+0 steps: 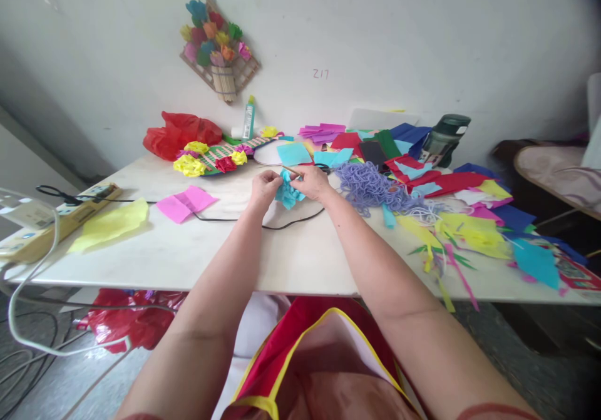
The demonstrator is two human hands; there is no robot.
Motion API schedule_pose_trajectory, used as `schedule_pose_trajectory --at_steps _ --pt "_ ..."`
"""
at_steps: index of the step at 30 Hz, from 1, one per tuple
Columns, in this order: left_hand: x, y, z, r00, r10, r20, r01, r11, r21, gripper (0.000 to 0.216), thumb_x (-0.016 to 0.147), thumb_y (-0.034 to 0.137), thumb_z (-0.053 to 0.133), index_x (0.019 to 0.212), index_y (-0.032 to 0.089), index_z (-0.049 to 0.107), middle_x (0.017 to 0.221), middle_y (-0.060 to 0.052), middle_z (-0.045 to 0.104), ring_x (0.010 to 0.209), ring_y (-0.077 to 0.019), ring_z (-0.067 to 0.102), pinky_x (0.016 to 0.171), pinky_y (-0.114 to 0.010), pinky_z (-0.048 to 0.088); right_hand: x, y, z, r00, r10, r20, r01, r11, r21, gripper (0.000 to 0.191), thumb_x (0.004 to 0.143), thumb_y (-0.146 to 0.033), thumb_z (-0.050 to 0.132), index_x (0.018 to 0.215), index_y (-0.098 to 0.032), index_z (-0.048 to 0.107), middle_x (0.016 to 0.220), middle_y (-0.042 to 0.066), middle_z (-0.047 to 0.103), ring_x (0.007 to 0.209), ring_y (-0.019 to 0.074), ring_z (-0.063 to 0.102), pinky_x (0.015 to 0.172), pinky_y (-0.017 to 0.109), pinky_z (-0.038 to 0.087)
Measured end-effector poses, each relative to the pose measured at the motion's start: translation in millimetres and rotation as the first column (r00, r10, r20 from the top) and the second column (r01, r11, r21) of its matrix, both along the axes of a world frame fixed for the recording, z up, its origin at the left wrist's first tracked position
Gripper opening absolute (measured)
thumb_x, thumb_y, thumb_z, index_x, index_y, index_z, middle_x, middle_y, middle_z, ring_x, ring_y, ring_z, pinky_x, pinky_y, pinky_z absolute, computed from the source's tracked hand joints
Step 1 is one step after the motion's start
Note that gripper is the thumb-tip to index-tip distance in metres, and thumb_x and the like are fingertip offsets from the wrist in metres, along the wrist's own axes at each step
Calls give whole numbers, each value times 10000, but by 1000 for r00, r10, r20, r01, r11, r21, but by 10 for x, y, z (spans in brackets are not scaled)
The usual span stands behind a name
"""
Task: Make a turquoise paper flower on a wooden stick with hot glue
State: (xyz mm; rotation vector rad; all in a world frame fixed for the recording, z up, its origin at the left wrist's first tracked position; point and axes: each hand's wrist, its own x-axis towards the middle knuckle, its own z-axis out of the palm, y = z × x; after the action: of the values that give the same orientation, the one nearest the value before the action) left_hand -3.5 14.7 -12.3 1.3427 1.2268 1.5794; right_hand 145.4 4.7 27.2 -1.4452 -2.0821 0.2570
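A crumpled light-blue crepe paper flower [290, 194] is held up between my two hands, just above the middle of the table [300, 263]. My left hand [266, 188] pinches its left side with closed fingers. On the other side, my right hand [310, 183] is closed at the flower's upper right edge. A thin brownish stick [291, 170] juts leftward from the right hand's fingers, over the top of the flower. The inner fingertips of both hands are partly hidden by the paper.
A black cord [225, 220] crosses the table below my hands. Pink paper [186, 204], yellow paper [111, 225] and a power strip [61, 220] lie left. A flower-decorated board [220, 157] sits behind. Right are purple yarn [373, 185], coloured paper scraps [469, 232] and a dark bottle [446, 139].
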Motion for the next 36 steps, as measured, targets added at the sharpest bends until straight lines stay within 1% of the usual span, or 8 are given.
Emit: schedule_pose_trajectory --at_steps 3,7,12,16,22,28,32,36 --pt "17 -19 18 999 10 -47 -9 1000 19 102 570 198 613 518 177 528 466 59 429 469 -78 358 467 -225 261 0 17 -8 998 0 -64 -3 999 -40 245 751 -236 637 974 -208 736 951 13 754 851 184 650 746 269 457" --pt "27 -32 29 994 20 -109 -15 999 43 77 579 195 589 526 175 536 480 54 451 485 -83 366 482 -225 270 2 26 -4 990 33 -138 -44 996 -81 366 752 -252 671 1110 -188 714 1029 33 757 911 176 665 781 259 471" --pt "24 -27 18 987 34 -159 -21 997 78 60 590 199 584 545 175 553 493 49 459 509 -92 382 500 -227 291 10 21 1 999 -16 -37 14 998 -68 269 789 -291 655 1014 -195 767 945 34 769 894 206 676 738 270 462" --pt "21 -10 9 993 16 -118 -9 998 58 82 594 201 605 544 175 546 492 50 457 495 -88 380 491 -230 282 18 45 -25 998 -45 -40 43 998 -43 236 815 -294 654 995 -214 783 913 27 772 859 195 676 699 258 445" --pt "-2 33 -18 1000 -12 -11 12 1000 6 115 572 210 633 522 177 535 465 56 437 481 -84 382 480 -220 299 18 76 -67 997 38 -70 -37 999 13 185 806 -234 665 953 -220 777 950 12 765 920 177 669 742 239 441" --pt "-1 0 -13 999 -28 23 31 989 -145 96 553 186 606 509 181 521 434 55 441 436 -86 400 450 -222 332 39 149 -125 990 127 -57 -125 991 51 109 776 -220 666 813 -196 766 852 12 737 838 170 642 721 249 430" --pt "-1 -14 -4 999 -39 26 42 987 -158 99 550 185 612 511 178 522 429 55 441 422 -79 396 436 -213 332 50 177 -141 980 194 -51 -190 978 83 100 768 -214 658 766 -188 755 830 12 725 841 162 630 744 245 430" --pt "-14 -21 20 999 -44 13 46 990 -137 154 552 241 674 532 176 535 448 49 462 428 -79 406 430 -208 338 51 161 -126 984 158 -82 -153 986 59 129 782 -229 655 831 -198 771 839 2 732 840 159 637 725 233 426"
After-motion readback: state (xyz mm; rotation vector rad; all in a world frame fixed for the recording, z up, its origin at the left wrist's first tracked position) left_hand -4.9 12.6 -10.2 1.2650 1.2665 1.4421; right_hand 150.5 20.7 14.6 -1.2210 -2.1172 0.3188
